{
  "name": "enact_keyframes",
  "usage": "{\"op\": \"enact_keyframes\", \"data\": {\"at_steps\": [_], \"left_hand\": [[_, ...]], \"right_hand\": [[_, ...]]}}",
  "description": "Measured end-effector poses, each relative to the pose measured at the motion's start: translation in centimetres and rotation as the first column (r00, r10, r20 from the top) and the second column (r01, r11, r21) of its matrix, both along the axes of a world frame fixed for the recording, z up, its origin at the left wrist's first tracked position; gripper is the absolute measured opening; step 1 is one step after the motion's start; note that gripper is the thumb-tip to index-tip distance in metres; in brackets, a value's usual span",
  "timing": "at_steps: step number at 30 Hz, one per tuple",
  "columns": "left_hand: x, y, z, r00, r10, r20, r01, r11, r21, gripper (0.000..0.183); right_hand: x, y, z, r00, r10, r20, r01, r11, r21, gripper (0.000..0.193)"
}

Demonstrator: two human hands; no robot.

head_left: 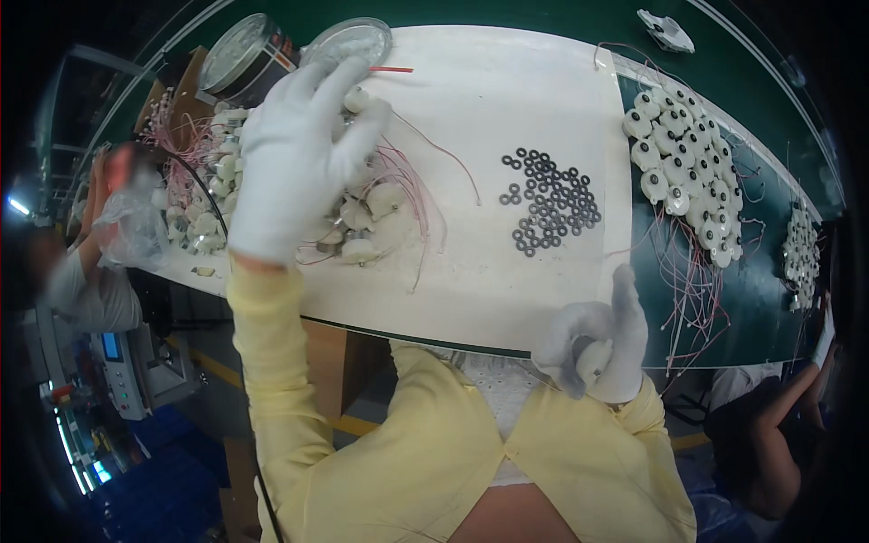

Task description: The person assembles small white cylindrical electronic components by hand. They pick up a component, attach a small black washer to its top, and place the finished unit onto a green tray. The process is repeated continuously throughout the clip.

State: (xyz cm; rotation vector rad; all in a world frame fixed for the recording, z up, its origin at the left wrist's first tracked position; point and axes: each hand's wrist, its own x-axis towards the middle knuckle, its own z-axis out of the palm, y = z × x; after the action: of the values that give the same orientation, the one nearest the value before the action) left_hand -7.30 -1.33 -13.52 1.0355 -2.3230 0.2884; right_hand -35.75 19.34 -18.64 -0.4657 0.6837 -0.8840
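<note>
The white-gloved left hand point(294, 154), fingers spread, rests on a heap of small white plastic parts with pink wires point(362, 213) on the white bench point(507, 100). The white-gloved right hand point(597, 344) curls around one such part near the bench's edge, beside scattered black rubber rings point(548, 199).

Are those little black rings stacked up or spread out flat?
Spread flat: the black rings lie loosely scattered in one layer on the white mat.

White glove on the left hand point(294, 158); under its fingers, white parts point(362, 217) with pink wires point(412, 181); white-gloved right hand point(597, 348); beyond its fingertips, black rings point(548, 199) on a white mat point(507, 100); green belt point(751, 299); yellow sleeves point(272, 362).
</note>
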Motion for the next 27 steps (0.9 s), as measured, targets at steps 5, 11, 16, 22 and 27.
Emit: {"op": "enact_keyframes", "data": {"at_steps": [5,11,16,22,27], "left_hand": [[2.4,-6.0,-1.3,0.996,-0.008,0.086,-0.039,0.845,0.533,0.050],[0.7,-4.4,-1.1,0.984,-0.083,0.158,-0.028,0.801,0.598,0.041],[-0.8,-1.5,-0.5,0.962,-0.219,0.165,0.098,0.836,0.540,0.035],[-1.0,-0.1,0.2,0.928,-0.046,0.370,-0.091,0.934,0.344,0.031],[-1.4,0.4,-1.1,0.922,-0.170,0.347,0.069,0.956,0.284,0.024]], "right_hand": [[0.3,-0.1,-0.7,0.999,-0.054,-0.003,0.054,0.998,0.014,0.103],[-0.4,-0.2,-0.1,0.992,0.064,-0.107,-0.065,0.998,-0.004,0.096],[0.0,-0.4,0.5,0.993,0.074,-0.090,-0.075,0.997,-0.011,0.093],[0.0,-0.3,-0.2,0.999,-0.047,-0.024,0.041,0.982,-0.182,0.066],[-0.4,0.3,-0.6,0.995,-0.055,0.088,0.063,0.993,-0.095,0.040]]}}
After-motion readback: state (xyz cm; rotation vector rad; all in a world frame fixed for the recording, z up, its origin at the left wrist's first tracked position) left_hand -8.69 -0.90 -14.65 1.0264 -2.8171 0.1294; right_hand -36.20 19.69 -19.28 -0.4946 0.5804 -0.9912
